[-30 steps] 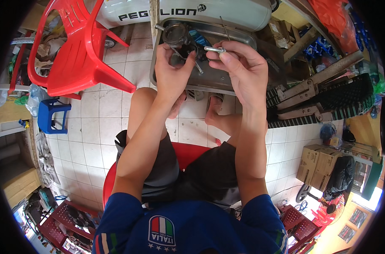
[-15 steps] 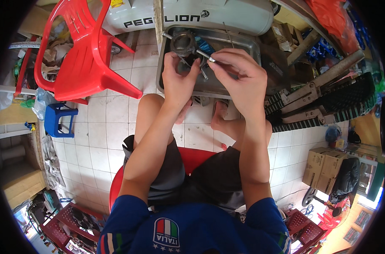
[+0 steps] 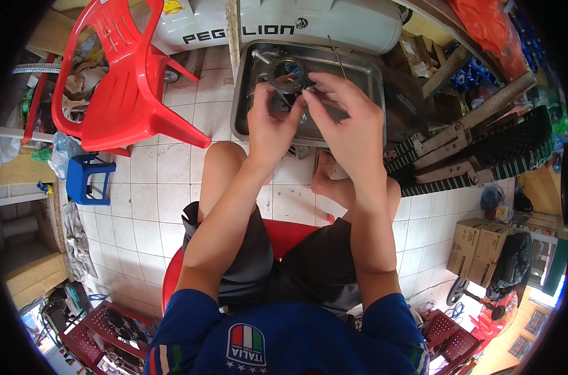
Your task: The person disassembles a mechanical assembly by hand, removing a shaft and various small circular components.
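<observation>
My left hand (image 3: 271, 128) is closed round the near side of a dark metal ring-shaped part (image 3: 274, 75), holding it above a shallow metal tray (image 3: 376, 103). A short silver stub (image 3: 261, 57) sticks out at the part's far left. My right hand (image 3: 346, 115) is at the right side of the ring, thumb and fingers pinched together close to my left fingertips. A small bit of bright metal shows at that pinch, mostly hidden by the fingers. Through the ring's opening some blue and reddish colour shows.
A thin rod (image 3: 337, 56) leans up at the tray's far side. Behind lies a white cylindrical tank (image 3: 234, 22). A red plastic chair (image 3: 118, 94) and a blue stool (image 3: 87, 178) stand left. Dark ribbed parts with metal arms (image 3: 446, 144) lie right, above cardboard boxes (image 3: 478, 250).
The ring part has turned, so its opening faces up more. My right hand has shifted slightly left and closer in; the silver rod it held is now mostly hidden.
</observation>
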{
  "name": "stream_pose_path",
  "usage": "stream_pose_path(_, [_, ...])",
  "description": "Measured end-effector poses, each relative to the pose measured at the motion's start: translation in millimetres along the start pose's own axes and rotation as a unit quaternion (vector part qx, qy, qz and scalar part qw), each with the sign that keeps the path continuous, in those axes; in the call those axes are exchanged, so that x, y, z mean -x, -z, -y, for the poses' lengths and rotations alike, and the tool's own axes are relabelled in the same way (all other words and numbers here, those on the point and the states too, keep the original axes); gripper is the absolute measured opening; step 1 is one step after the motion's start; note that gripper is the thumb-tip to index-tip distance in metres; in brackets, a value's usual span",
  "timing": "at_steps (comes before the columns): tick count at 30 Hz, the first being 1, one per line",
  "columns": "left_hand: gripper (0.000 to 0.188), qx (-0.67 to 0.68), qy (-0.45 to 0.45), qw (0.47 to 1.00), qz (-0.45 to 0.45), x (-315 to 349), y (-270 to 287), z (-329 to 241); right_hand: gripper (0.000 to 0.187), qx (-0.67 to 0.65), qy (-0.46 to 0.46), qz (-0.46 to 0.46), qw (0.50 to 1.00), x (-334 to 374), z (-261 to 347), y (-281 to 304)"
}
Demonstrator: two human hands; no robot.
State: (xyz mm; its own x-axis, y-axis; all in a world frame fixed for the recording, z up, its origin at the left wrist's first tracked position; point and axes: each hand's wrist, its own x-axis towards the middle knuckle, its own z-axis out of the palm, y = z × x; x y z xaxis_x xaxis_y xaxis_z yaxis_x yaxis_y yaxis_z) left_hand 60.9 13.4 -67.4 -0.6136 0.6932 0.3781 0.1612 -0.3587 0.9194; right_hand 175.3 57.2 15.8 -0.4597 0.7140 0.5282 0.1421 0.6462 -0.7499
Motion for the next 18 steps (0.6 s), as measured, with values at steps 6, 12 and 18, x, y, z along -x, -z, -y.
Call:
stream_pose_path(6, [0.032, -0.003, -0.003, 1.000, 0.008, 0.8, -3.2, -4.1, 0.028, 0.019, -0.071, -0.008, 0.997, 1.6, 0.1, -6.3])
stream_pose_path(12, [0.032, 0.026, 0.010, 1.000, 0.002, -0.8, -1.3, 0.5, 0.026, -0.019, -0.070, -0.005, 0.997, -2.2, -1.1, 1.8])
stream_pose_path(18, [0.027, 0.018, -0.010, 1.000, -0.006, -2.8, 1.3, 0.7, 0.021, -0.012, 0.029, -0.022, 0.999, -0.8, -6.3, -4.7])
